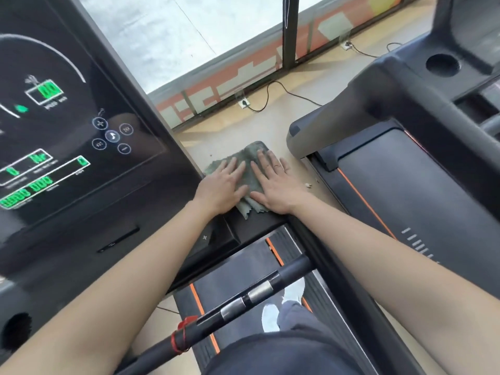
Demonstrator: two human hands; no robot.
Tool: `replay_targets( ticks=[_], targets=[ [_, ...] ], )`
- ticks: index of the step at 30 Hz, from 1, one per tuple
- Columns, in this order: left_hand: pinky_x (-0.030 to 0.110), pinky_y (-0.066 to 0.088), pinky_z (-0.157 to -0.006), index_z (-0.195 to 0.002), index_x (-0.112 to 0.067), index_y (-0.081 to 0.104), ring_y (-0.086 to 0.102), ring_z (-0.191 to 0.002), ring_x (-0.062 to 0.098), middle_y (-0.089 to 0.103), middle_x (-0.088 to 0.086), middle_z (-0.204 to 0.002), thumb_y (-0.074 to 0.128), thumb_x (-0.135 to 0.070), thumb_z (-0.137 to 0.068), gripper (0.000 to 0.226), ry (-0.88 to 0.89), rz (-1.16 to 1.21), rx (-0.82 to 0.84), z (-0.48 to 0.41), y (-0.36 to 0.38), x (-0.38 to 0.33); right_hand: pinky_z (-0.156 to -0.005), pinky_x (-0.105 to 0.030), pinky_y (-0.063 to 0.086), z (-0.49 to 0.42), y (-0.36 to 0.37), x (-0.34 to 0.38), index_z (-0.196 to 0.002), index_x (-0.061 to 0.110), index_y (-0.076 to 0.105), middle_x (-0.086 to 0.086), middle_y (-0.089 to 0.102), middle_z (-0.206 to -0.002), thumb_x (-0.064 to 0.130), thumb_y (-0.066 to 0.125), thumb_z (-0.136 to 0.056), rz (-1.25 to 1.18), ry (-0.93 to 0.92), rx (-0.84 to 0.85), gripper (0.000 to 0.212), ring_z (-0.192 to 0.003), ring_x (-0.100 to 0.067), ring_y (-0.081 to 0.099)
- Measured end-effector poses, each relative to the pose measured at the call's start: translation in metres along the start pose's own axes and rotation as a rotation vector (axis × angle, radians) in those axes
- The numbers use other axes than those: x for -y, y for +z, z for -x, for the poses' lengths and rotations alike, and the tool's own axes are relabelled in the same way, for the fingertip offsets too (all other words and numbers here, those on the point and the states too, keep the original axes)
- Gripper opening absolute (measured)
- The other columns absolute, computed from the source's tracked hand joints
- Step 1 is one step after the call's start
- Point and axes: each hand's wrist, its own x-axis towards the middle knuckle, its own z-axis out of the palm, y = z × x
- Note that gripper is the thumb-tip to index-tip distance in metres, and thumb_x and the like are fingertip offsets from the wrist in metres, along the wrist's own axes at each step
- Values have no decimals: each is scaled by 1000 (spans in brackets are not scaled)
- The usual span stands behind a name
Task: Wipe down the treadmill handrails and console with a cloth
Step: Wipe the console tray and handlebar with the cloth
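Note:
A grey-green cloth (247,169) lies spread over the right end of the treadmill's dark console ledge (254,226). My left hand (224,182) and my right hand (273,182) both press flat on the cloth, fingers straight and side by side. The black console screen (67,125) with green digits and round touch buttons fills the left of the view. A black crossbar handrail (243,296) with silver sensor plates and a red band runs below my forearms.
A second treadmill (405,171) with a cup holder stands close on the right. Floor sockets and black cables (267,96) lie by the window wall ahead. My legs and white shoes stand on the belt (243,266) below.

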Motion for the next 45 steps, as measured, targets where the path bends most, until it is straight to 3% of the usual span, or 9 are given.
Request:
replay_targets(
  ticks=[4, 12, 16, 24, 28, 31, 36, 41, 45],
  targets=[
    [46, 8, -127, -162, -16, -4, -5, -156, 35, -8, 15, -169, 10, -58, -102, 74, 1, -166, 61, 9, 32, -2, -122, -46, -10, 12, 8, 4, -158, 20, -11, -10, -25, -163, 69, 14, -97, -8, 58, -27, 83, -151, -27, -23],
    [51, 20, -124, -158, 0, 21, 16, -153, 44, 16, 29, -163, -10, -58, -100, 87, 119, -163, -60, 67, 60, -21, -121, -55, -11, 65, 39, 22, -157, 20, -11, -7, -17, -166, 69, -1, -93, 107, 62, -77, 81, -151, -26, -24],
    [52, 25, -122, -155, 3, 29, 27, -149, 44, 25, 31, -159, 13, -52, -103, 77, 169, -161, -152, 89, 81, -30, -119, -51, -19, 91, 56, 32, -157, 18, -9, -11, -11, -167, 68, 2, -92, 145, 103, -108, 83, -153, -25, -19],
    [50, 22, -124, -158, -4, 26, 20, -153, 37, 20, 24, -164, 19, -56, -99, 79, 339, -65, -188, 102, 98, -58, -123, -53, 6, 155, 78, 52, -159, 11, 9, -15, 4, -167, 52, 23, -100, 155, 384, -200, 73, -155, -29, 5],
    [45, 22, -125, -156, -11, 35, 27, -152, 30, 30, 15, -163, 28, -56, -96, 75, 506, -15, -217, 87, 95, -67, -118, -55, 28, 181, 78, 48, -153, 10, 35, -14, 40, -156, 33, 60, -96, 104, 550, -270, 67, -142, -29, 42],
    [43, 20, -125, -158, -16, 31, 25, -153, 26, 26, 9, -166, 39, -53, -97, 71, 601, 16, -212, 73, 93, -78, -109, -51, 40, 201, 80, 47, -144, 10, 50, -11, 56, -143, 33, 69, -90, 7, 641, -353, 63, -127, -27, 57],
    [46, 31, -120, -148, -18, 49, 38, -146, 31, 44, 9, -157, 74, -36, -86, 70, 792, 46, -212, 53, 88, -103, -109, -43, 37, 233, 82, 49, -142, 13, 53, -4, 62, -134, 41, 70, -88, -98, 758, -341, 63, -122, -24, 59],
    [43, 40, -114, -135, -18, 64, 53, -134, 29, 61, 7, -141, 85, -23, -73, 66, 998, 62, -197, 44, 83, -127, -107, -41, 39, 270, 94, 52, -140, 14, 55, 0, 64, -129, 45, 69, -88, -122, 841, -365, 63, -117, -25, 60],
    [41, 39, -111, -138, -26, 62, 50, -137, 25, 58, -1, -145, 86, -36, -70, 72, 994, 93, -104, 57, 84, -150, -114, -43, 32, 299, 105, 60, -141, 13, 54, -1, 61, -134, 44, 68, -88, -158, 886, -386, 63, -124, -24, 56]
  ],
)
